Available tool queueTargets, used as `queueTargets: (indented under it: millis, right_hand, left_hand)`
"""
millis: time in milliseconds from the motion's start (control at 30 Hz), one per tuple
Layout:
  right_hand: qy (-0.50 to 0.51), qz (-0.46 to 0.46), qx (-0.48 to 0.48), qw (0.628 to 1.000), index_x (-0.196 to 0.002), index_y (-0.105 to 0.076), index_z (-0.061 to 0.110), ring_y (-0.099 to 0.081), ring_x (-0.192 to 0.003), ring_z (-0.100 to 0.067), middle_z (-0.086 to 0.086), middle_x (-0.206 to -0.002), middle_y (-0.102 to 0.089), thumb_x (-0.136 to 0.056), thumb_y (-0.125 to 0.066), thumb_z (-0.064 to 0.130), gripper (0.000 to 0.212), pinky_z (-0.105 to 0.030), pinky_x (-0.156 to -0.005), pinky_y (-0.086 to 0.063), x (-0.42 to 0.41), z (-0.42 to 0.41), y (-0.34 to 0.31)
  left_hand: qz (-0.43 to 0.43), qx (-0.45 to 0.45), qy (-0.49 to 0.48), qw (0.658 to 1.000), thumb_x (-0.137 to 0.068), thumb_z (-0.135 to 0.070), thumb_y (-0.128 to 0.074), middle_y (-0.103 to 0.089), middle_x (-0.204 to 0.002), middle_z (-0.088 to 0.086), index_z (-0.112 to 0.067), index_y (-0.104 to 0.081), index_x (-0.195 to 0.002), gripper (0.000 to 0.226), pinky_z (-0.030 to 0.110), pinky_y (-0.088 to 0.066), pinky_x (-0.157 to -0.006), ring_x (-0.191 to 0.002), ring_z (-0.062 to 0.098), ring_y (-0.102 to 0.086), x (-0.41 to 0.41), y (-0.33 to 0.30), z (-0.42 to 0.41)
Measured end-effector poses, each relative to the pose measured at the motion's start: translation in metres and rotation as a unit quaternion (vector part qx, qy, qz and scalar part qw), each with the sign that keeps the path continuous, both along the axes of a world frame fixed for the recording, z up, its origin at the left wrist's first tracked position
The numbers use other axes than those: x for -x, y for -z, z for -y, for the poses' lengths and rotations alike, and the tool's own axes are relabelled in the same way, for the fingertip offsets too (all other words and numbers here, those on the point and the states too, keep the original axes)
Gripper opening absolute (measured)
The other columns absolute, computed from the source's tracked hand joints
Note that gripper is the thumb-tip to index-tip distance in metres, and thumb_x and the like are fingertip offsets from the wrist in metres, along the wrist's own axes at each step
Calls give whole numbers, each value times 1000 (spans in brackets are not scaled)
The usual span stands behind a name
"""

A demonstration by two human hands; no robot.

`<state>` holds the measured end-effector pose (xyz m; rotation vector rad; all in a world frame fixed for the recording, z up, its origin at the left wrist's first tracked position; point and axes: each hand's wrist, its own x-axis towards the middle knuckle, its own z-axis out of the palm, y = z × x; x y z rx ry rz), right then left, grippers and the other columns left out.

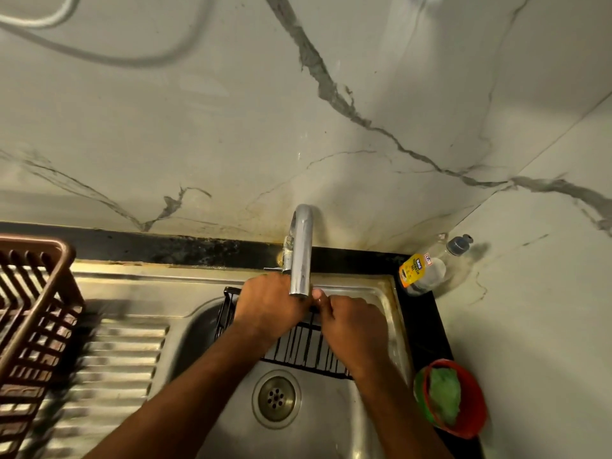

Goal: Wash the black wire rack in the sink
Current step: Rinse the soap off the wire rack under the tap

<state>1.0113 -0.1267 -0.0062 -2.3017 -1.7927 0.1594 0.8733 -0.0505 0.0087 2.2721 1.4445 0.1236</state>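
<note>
The black wire rack (303, 349) sits in the steel sink (334, 422), tilted up against the basin's back wall, its lower edge lying just behind the drain (276, 398). Both hands are on its upper edge, right under the spout of the chrome tap (300, 256). The left hand (270, 304) is curled over the top rail on the left side, knuckles up, gripping it. The right hand (352, 321) has its fingers bent onto the wire near the middle, thumb tip showing by the spout; it looks like a pinch on one bar, though the fingers hide the contact. No stream is clear to me from here.

On the ribbed drainboard at the sink's left end stands a brown plastic dish basket (31, 329), blurred. At the back right corner of the dark counter, a dishwash gel bottle (425, 268) leans against the marble wall. Along the right edge, near the front, a red bowl (468, 405) holds a green scrub pad (443, 395).
</note>
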Motion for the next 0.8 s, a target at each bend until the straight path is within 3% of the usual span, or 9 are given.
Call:
queueTargets:
  millis: [100, 267, 400, 533, 600, 700, 800]
  right_hand:
    - [46, 35, 39, 998, -66, -57, 23, -43, -52, -9, 7, -54, -43, -98, -17, 68, 68, -25, -49, -22, 0, 0, 5]
    - [146, -67, 28, 987, -53, -49, 19, -53, -53, -11, 3, -51, -50, -88, -19, 78, 75, -27, -52, -36, -24, 7, 27]
    - [189, -140, 15, 972, -49, -50, 16, -52, -50, -13, 1, -47, -49, -83, -28, 78, 75, -27, -52, -36, -34, 15, 38]
    - [216, -229, 20, 949, -54, -56, 10, -56, -50, -18, -1, -46, -51, -80, -36, 81, 78, -30, -57, -42, -32, 19, 56]
    - [246, -302, -7, 921, -56, -58, 3, -55, -51, -21, -7, -46, -52, -79, -45, 76, 78, -36, -60, -48, -32, 22, 65]
    - [262, -391, -35, 882, -53, -57, 6, -54, -51, -22, -6, -47, -52, -80, -52, 68, 68, -37, -62, -48, -28, 26, 68]
    - [223, -430, -46, 874, -74, -71, 11, -66, -64, -15, -10, -66, -69, -85, -43, 65, 62, -19, -60, -48, -16, 25, 58]
  left_hand:
    - [-11, 6, 2, 1000, -102, -59, -46, -69, -106, 6, -15, -58, -126, 52, 31, -61, -83, -95, 16, -69, -4, -1, 2]
    - [-42, -25, 43, 998, -103, -57, -46, -70, -98, -1, -18, -62, -124, 48, 31, -60, -82, -86, 11, -68, 11, -7, -9]
    - [147, 148, 59, 976, -99, -42, -63, -76, -76, 0, -20, -72, -98, 23, 25, -61, -65, -63, 6, -72, 33, 5, -26]
    - [372, 311, -28, 874, -100, -17, -59, -77, -72, 0, -14, -66, -84, 17, 31, -54, -63, -60, 13, -69, 35, 5, -20]
    - [429, 315, -40, 845, -97, -30, -54, -73, -66, 2, -6, -67, -81, 31, 28, -51, -59, -58, 14, -66, 38, 5, -20]
    - [399, 284, -81, 868, -86, -57, -55, -66, -67, 11, -7, -71, -80, 53, 38, -46, -60, -62, 30, -57, 37, 6, -21]
    - [340, 247, -92, 903, -97, -42, -62, -61, -61, 5, -21, -68, -73, 33, 37, -46, -55, -53, 23, -54, 28, 9, -23]
